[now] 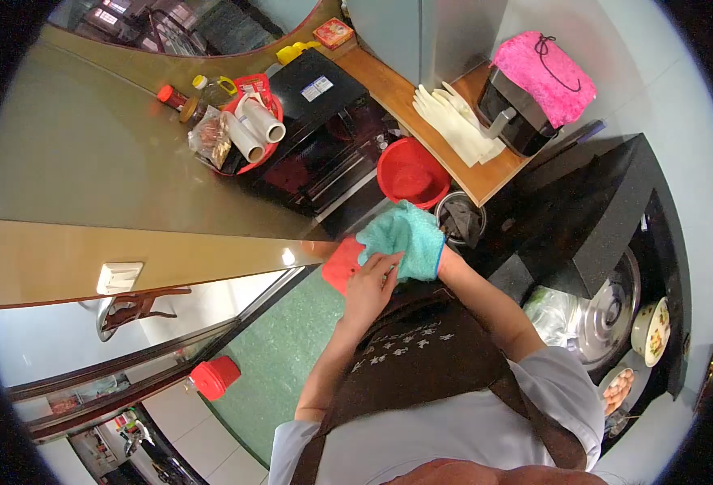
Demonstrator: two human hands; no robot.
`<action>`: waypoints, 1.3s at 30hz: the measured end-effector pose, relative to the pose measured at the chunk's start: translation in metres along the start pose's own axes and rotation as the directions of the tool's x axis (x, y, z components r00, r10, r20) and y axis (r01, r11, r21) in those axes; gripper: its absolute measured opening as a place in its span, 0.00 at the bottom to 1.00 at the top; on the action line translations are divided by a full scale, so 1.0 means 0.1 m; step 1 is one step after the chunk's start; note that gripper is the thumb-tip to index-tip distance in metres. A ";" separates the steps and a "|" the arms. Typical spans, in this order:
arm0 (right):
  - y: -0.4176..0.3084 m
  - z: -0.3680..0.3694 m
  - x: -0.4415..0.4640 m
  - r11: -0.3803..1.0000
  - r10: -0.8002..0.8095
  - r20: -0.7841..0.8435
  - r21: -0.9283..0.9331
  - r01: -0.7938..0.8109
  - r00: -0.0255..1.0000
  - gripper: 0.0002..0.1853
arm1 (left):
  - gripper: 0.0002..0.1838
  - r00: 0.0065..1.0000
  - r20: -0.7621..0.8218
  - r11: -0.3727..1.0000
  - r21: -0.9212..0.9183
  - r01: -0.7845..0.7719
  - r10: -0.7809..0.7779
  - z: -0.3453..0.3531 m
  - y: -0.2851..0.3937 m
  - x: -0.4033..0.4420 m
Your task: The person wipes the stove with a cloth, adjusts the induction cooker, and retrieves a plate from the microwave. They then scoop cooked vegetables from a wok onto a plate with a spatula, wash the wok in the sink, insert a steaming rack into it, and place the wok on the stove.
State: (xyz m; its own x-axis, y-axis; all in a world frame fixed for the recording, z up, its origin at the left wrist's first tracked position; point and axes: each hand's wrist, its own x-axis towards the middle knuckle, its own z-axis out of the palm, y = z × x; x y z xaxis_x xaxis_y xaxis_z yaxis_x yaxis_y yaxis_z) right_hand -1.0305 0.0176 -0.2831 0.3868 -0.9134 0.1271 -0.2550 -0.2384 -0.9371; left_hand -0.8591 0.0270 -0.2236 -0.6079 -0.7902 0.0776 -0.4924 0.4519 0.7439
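In front of the brown apron, a teal cloth (409, 238) is bunched up between my two hands. My left hand (372, 283) has its fingers bent against the cloth's near left side. The cloth covers my right hand, and only the wrist and forearm show at its right edge. A red cloth or similar item (342, 263) lies partly behind the teal cloth on the left. Just beyond the cloth are a red basin (411, 174) and a metal bowl (473, 200) with dark cloth in it.
White gloves (453, 129) and a black appliance (514, 113) with a pink cover sit on a wooden board (478, 187). A black oven (316, 137) stands beyond. At right, a dark counter holds a lidded pan (611, 315) and bowls. A red bin (215, 377) stands on the floor.
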 end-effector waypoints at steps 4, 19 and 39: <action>0.24 0.12 -0.05 0.724 0.120 0.041 0.680 -0.116 0.992 0.31 | 0.12 1.000 0.008 1.000 0.006 0.006 -0.006 0.00 0.01 0.00; 0.14 0.13 0.01 -0.006 0.260 0.124 0.992 -0.127 0.958 0.28 | 0.13 0.996 0.059 0.998 0.029 0.064 -0.066 0.00 0.02 -0.01; 0.31 0.20 -0.06 -0.234 0.092 0.220 0.953 -0.194 0.971 0.29 | 0.13 0.995 0.078 0.998 0.013 0.059 -0.060 0.03 0.00 -0.04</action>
State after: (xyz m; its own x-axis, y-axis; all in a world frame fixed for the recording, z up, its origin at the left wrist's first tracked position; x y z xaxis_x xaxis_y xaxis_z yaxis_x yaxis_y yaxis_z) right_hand -1.0228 0.0224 -0.3196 0.5473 -0.8362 -0.0347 0.8289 0.5473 -0.1155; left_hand -0.8585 0.0317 -0.2257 -0.6238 -0.7813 -0.0189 -0.5354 0.4095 0.7387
